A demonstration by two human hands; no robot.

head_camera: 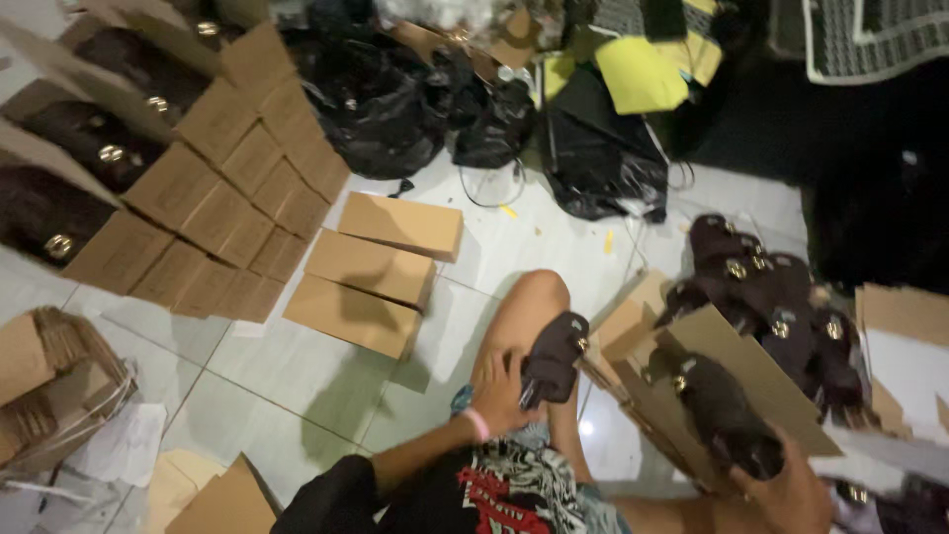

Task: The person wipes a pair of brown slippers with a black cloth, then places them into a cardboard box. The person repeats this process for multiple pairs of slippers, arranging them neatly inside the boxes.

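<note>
Over the pale tiled floor (297, 376), a flat tan cardboard box blank (736, 371) carrying a soft dark brown pouch with a gold clasp (717, 410) is gripped underneath by the right hand (791, 489), while a smaller, limp, light-looking dark brown pouch (554, 358), judged best pinched at its stiffer clasp end, is clasped by the left hand (504, 396) above the knee.

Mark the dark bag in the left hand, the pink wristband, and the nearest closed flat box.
dark bag (554, 358), head view, middle of its body.
pink wristband (478, 424), head view, band's centre.
closed flat box (351, 314), head view, top face.

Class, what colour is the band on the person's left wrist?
Pink; the wristband by the left hand shows best in the head view.
</note>
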